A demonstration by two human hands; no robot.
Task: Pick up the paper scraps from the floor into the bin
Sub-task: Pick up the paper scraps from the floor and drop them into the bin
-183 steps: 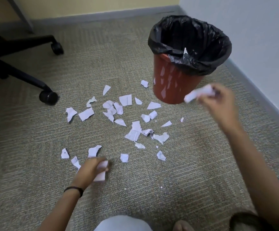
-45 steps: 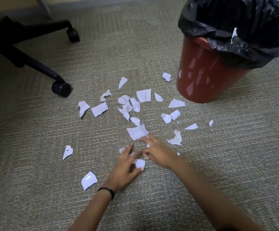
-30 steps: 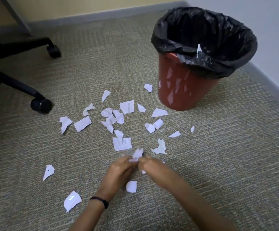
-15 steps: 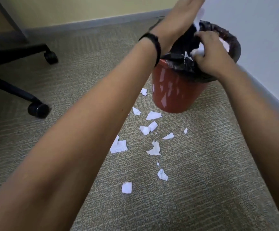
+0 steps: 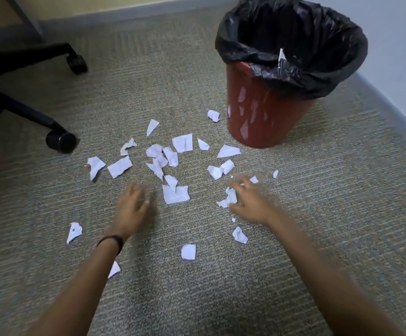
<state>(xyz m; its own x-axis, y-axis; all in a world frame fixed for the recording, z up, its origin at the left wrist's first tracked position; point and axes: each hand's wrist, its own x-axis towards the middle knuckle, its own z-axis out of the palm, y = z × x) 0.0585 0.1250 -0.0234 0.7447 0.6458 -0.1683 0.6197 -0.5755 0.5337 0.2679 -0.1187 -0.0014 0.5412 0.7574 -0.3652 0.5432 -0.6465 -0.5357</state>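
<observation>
An office, by the look of it: low-pile grey-green woven carpet (image 5: 342, 190), the black wheeled base of a swivel chair (image 5: 27, 110) at far left, grey skirting board (image 5: 129, 16) along plain painted walls.

Both your hands are motion-blurred: left hand (image 5: 131, 207) fingers smeared, right hand (image 5: 250, 204) too, so can't tell if it's touching the scrap (image 5: 228, 198) at its fingertips. Small scrap (image 5: 114, 269) half hidden behind your left forearm. Bin (image 5: 265, 112) inside all dark liner, contents unreadable. Chair base (image 5: 22, 110) cut off at left edge.
</observation>
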